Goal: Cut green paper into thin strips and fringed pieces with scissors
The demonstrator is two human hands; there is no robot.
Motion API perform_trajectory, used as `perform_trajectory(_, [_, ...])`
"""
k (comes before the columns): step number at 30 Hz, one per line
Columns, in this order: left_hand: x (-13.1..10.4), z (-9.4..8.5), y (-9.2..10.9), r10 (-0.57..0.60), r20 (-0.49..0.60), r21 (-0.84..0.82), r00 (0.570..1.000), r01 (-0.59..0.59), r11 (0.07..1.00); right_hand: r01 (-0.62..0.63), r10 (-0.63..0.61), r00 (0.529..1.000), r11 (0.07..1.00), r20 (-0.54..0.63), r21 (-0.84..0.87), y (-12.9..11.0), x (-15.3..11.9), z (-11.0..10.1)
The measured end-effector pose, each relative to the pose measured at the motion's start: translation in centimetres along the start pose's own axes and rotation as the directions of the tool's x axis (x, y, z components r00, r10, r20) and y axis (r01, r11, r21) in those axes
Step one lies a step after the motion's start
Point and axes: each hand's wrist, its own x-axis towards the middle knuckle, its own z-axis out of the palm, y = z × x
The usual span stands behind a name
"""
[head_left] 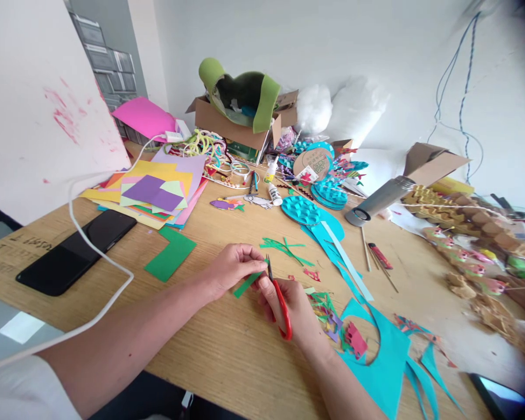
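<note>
My left hand (233, 269) pinches a narrow strip of green paper (246, 284) between thumb and fingers, over the front middle of the table. Red-handled scissors (284, 315) are in my right hand (294, 306), their blades pointing away and meeting the strip beside my left fingertips. Whether the blades are parted is hard to make out. Several thin green paper strips (289, 249) lie just beyond my hands. To the left is a larger notched piece of green paper (170, 255). Small green, purple and red scraps (328, 312) lie to the right of my right hand.
Stacked coloured paper (153, 195) and a black phone (76, 251) lie left, a white cable (100, 251) crossing there. Blue paper offcuts (385, 361) spread right. Farther back are a steel bottle (380, 200), glue bottles (275, 194), blue egg-tray discs (301, 210) and a cardboard box (227, 125).
</note>
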Motion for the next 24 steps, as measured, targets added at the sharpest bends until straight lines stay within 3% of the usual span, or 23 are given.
perform_trajectory(16, [0.15,-0.27,-0.39,-0.037,0.02,-0.031,0.999,0.038,0.999,-0.011,0.01,1.0,1.0,-0.003,-0.021,0.22,-0.2,0.01])
perform_trajectory(24, [0.26,-0.57,-0.38,-0.03,0.09,-0.068,0.996,0.037,0.997,-0.011,0.011,1.0,0.999,0.014,-0.032,-0.03,-0.08,-0.15])
